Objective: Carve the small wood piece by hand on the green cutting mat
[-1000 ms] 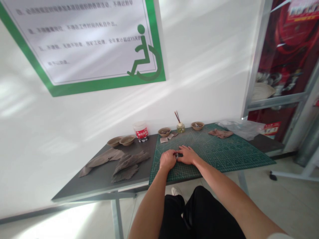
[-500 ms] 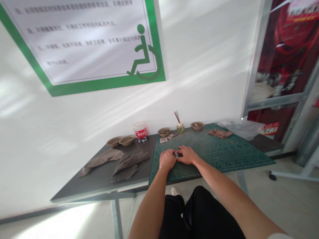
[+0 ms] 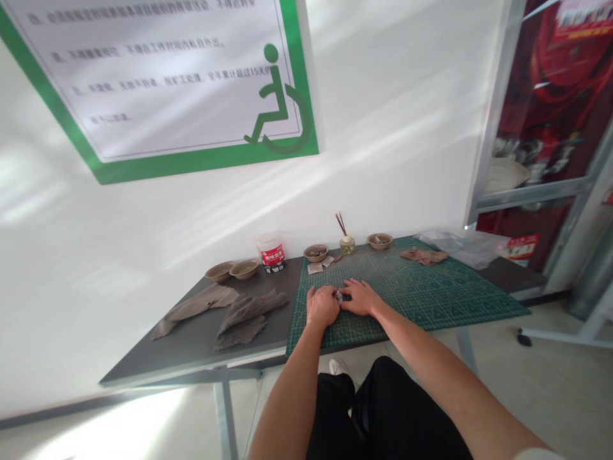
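Landmark: green cutting mat (image 3: 421,291), lying on the right part of the grey bench (image 3: 191,348).
My left hand (image 3: 322,305): on the mat near its front left corner, fingers curled in, pinching a small grey piece (image 3: 339,296) at the fingertips.
My right hand (image 3: 360,297): on the mat just beside my left, fingers flat and together, tips touching the same small piece.
Small grey piece: between my two hands, low over the mat; too small to tell what it is.
Flat brown pieces (image 3: 249,310): off the mat's left edge, spread on the bare bench.
Two bowls (image 3: 232,270): beyond those brown pieces, well left of the mat, side by side.
White tub with red label (image 3: 271,250): just off the mat's far left corner.
Bowl (image 3: 316,253): at the mat's far edge, with small pale scraps (image 3: 320,266) just in front.
Jar with sticks (image 3: 347,243): at the mat's far edge, upright.
Another bowl (image 3: 380,241): right of the jar.
Crumpled brown piece (image 3: 425,256): on the mat's far right part.
Clear plastic bag (image 3: 462,246): off the mat's far right corner.
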The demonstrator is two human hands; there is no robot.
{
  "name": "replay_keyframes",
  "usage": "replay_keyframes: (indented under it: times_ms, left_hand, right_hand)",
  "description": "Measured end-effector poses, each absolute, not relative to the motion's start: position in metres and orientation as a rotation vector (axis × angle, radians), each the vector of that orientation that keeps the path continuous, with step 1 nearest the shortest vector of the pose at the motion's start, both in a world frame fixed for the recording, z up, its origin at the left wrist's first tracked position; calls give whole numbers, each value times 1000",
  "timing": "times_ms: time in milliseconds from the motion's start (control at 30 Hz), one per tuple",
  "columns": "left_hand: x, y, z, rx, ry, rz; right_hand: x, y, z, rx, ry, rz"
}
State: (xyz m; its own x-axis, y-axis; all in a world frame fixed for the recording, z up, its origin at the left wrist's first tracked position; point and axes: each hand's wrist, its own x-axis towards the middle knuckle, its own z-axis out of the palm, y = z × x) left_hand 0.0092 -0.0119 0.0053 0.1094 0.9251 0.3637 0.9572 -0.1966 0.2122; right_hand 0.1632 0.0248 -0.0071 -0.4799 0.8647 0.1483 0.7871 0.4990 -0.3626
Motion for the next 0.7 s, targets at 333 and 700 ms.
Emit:
replay_keyframes:
  times_ms: [333, 700]
  left_hand:
    - [7, -9, 10, -2342, -1984, -642]
    - [7, -9, 6, -2358, -1884, -684]
  right_hand:
    - [163, 26, -8, -1387, -2435, 361]
    - [164, 24, -5, -1396, -2433, 361]
